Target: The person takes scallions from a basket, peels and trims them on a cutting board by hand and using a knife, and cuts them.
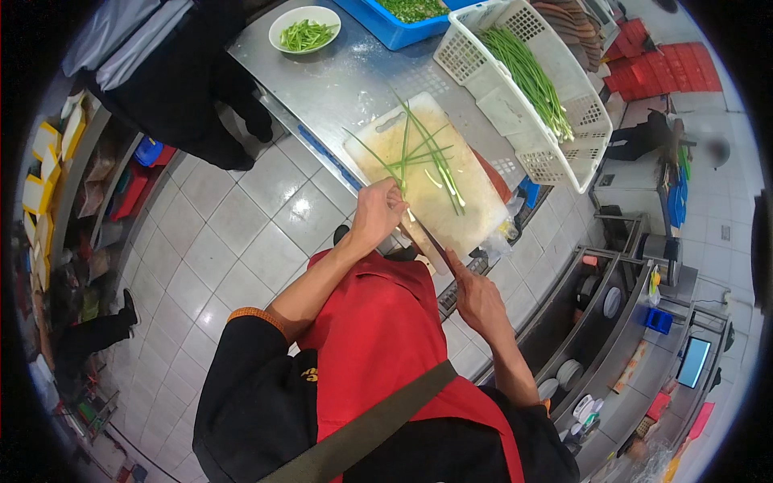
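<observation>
My left hand (379, 210) is closed on the white ends of a few green onions at the near left edge of a white plastic cutting board (477, 223). My right hand (481, 297) grips a knife (430, 241), its blade pointing toward my left hand with the tip beside the onion ends. Several loose green onions (432, 142) lie crossed on the board. More green onions (525, 78) lie bunched in a white plastic crate (507, 102) at the right. A white bowl (276, 37) of cut green pieces (305, 35) stands at the table's far left.
The stainless steel table (320, 90) also bears a blue plastic tub (392, 37) of chopped greens. A person in dark trousers (175, 102) stands close at the table's left. Metal shelves (610, 344) with dishes are at the right, and another person (649, 136) is farther off.
</observation>
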Action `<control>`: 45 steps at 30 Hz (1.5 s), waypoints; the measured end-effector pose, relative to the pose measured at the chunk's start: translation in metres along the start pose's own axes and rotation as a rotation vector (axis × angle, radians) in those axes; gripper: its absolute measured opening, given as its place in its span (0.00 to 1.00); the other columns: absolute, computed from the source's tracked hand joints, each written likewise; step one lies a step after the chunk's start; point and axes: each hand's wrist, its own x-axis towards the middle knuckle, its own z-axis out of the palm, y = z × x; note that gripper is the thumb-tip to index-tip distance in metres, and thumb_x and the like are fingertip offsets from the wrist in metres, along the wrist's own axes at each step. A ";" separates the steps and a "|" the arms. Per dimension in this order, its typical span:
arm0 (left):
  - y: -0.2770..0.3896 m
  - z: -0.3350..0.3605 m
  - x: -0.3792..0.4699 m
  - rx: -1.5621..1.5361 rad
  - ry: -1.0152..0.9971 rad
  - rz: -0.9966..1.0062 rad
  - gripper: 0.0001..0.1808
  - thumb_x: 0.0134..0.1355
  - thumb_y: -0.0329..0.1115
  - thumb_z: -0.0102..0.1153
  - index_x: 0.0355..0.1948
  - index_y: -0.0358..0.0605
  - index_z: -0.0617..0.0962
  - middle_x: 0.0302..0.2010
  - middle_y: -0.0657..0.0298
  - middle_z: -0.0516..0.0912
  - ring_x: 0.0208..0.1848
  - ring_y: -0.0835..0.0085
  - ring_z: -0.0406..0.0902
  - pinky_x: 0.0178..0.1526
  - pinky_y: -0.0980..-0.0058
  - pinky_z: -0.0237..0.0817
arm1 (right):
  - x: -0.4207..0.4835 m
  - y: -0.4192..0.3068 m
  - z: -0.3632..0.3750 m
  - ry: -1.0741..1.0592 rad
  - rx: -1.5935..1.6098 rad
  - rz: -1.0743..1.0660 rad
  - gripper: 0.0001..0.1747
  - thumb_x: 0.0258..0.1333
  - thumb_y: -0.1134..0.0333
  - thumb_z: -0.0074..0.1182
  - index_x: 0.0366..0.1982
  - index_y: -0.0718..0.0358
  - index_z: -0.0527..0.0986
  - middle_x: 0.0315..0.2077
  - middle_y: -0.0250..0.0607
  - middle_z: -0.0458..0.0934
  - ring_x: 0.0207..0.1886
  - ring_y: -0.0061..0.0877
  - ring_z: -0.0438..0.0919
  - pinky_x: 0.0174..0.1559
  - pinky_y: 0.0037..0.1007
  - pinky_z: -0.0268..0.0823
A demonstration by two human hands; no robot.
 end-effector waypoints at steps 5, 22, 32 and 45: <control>0.002 -0.002 0.000 0.003 -0.032 0.005 0.13 0.46 0.20 0.69 0.32 0.30 0.77 0.27 0.49 0.82 0.32 0.62 0.85 0.34 0.72 0.75 | 0.001 -0.003 -0.003 -0.028 0.000 0.030 0.39 0.51 0.77 0.42 0.69 0.56 0.58 0.24 0.66 0.77 0.30 0.57 0.78 0.37 0.52 0.69; -0.004 0.001 0.001 0.019 -0.028 0.010 0.12 0.46 0.21 0.70 0.29 0.31 0.77 0.25 0.52 0.83 0.31 0.66 0.85 0.34 0.73 0.75 | -0.003 0.000 0.046 -0.048 -0.144 0.119 0.47 0.49 0.80 0.45 0.72 0.51 0.49 0.25 0.57 0.77 0.29 0.54 0.78 0.36 0.50 0.70; -0.003 -0.007 0.004 -0.041 -0.078 -0.072 0.13 0.47 0.22 0.68 0.34 0.32 0.79 0.27 0.52 0.84 0.32 0.66 0.86 0.34 0.73 0.75 | -0.022 0.042 0.059 -0.036 0.225 0.130 0.30 0.65 0.72 0.43 0.68 0.54 0.60 0.46 0.60 0.78 0.44 0.56 0.79 0.45 0.47 0.71; 0.024 -0.009 0.023 -0.265 -0.276 -0.202 0.16 0.52 0.22 0.68 0.42 0.35 0.78 0.29 0.62 0.85 0.33 0.76 0.83 0.38 0.77 0.71 | 0.118 0.093 -0.001 0.692 -0.102 0.142 0.19 0.62 0.67 0.50 0.54 0.61 0.76 0.45 0.63 0.76 0.49 0.52 0.76 0.50 0.43 0.68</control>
